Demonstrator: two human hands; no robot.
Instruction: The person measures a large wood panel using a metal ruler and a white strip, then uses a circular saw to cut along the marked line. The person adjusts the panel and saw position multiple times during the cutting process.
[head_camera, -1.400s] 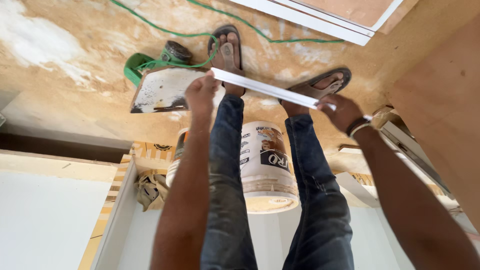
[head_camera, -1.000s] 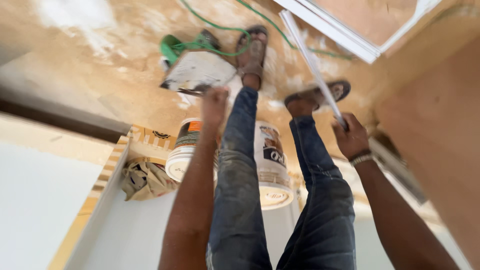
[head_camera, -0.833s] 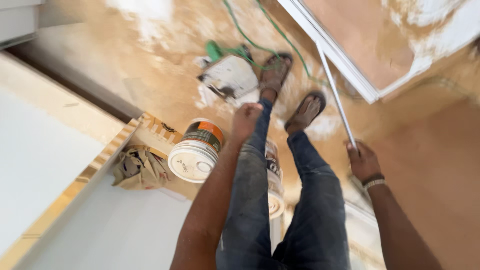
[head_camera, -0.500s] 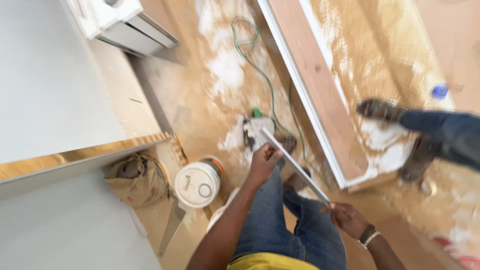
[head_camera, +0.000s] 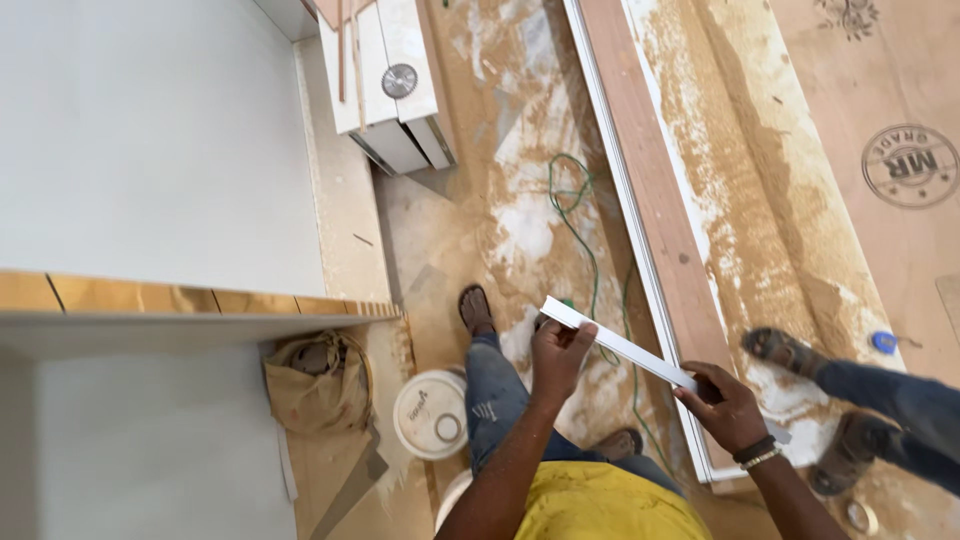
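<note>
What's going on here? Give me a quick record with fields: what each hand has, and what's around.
left hand: left hand grips one end of the white strip
right hand: right hand holds the strip's other end
below: white bucket, brown sack
floor: dusty floor, green cable
beside: long wooden board
other person: feet in sandals

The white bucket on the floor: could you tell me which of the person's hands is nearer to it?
Left. The left hand grips the white strip just right of the bucket; the right hand holds it farther right.
</note>
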